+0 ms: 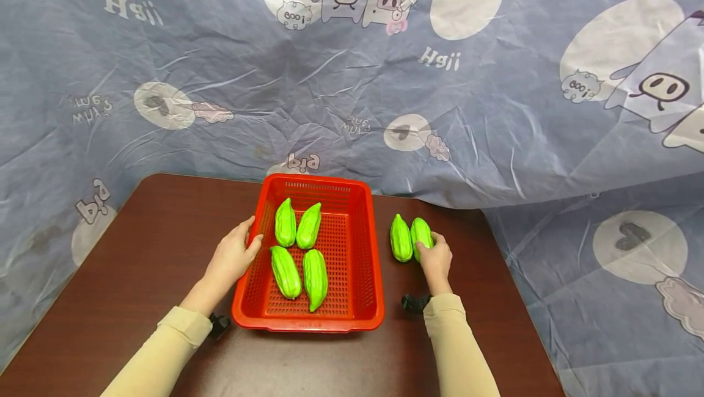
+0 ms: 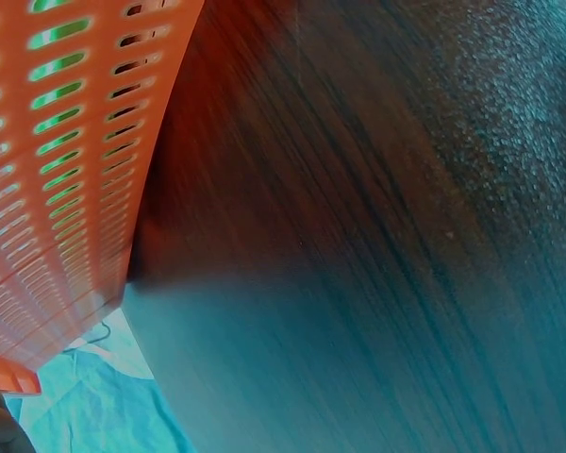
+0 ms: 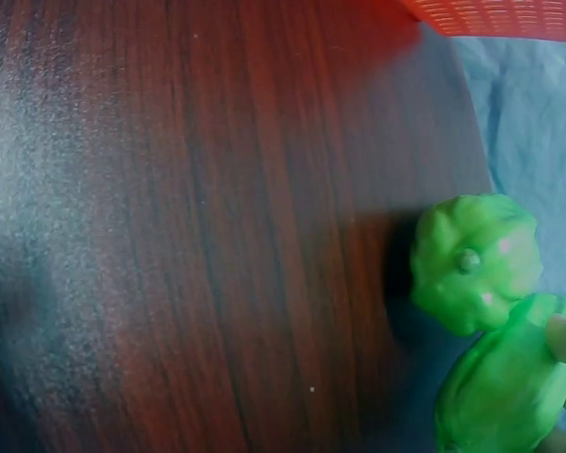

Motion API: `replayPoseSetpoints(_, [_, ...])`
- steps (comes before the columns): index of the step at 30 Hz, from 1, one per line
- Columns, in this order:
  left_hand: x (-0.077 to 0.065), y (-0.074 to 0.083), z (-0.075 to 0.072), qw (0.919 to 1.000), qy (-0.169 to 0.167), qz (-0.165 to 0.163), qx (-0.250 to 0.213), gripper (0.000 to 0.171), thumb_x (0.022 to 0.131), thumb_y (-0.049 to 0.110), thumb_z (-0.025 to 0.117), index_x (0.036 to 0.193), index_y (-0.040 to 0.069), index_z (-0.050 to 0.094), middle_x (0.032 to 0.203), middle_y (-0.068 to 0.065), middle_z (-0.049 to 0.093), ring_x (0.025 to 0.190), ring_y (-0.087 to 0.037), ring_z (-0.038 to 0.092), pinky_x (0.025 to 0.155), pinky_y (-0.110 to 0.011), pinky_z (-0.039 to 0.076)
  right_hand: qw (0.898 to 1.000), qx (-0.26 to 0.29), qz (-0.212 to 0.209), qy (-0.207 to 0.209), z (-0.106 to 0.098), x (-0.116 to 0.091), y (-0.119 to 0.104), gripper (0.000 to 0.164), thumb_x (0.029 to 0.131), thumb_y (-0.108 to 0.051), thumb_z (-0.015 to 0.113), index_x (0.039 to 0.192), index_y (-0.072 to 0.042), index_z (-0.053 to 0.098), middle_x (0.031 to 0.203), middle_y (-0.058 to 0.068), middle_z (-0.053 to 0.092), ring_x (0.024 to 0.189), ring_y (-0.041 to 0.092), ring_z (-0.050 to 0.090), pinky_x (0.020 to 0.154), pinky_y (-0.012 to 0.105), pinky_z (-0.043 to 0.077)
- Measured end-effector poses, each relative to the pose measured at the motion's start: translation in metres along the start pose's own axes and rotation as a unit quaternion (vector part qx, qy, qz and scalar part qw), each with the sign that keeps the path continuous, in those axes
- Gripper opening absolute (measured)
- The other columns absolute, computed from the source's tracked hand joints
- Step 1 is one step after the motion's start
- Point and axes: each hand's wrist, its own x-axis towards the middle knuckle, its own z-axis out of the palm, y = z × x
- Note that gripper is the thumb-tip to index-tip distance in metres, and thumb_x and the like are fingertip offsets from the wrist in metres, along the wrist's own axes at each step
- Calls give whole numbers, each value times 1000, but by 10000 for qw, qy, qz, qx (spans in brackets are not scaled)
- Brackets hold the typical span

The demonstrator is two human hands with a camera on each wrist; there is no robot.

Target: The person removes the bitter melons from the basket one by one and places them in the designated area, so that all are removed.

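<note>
My left hand (image 1: 232, 251) grips the left rim of a red plastic basket (image 1: 376, 290), its thumb over the edge. In the left wrist view, the slotted basket wall (image 2: 94, 151) fills the upper left, with the fingers just showing in the corner. Inside the basket lie several bright green bitter melons (image 1: 286, 272). To the right of it, my right hand (image 1: 437, 261) holds another bitter melon (image 1: 420, 231) between thumb and fingers. A further bitter melon (image 1: 400, 239) lies close on its left. The right wrist view shows the held bitter melon (image 3: 509, 382) tilted, partly covered by the fingers.
The basket stands on a dark brown wooden table (image 1: 181, 226). A grey-blue printed cloth (image 1: 330, 98) hangs behind the table and also down its right side.
</note>
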Motion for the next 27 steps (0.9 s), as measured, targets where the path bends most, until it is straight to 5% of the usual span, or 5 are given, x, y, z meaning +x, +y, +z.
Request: replayPoseSetpoints(27, [0, 0, -1, 10000, 56, 54, -56, 59, 98, 26, 55, 147, -4, 39, 116, -27, 61, 99, -38, 63, 86, -55, 53, 9991, -320, -50, -280, 13, 2, 5, 56, 97, -21, 56, 144, 6, 41, 142, 31, 48, 128, 49, 46, 108, 56, 38])
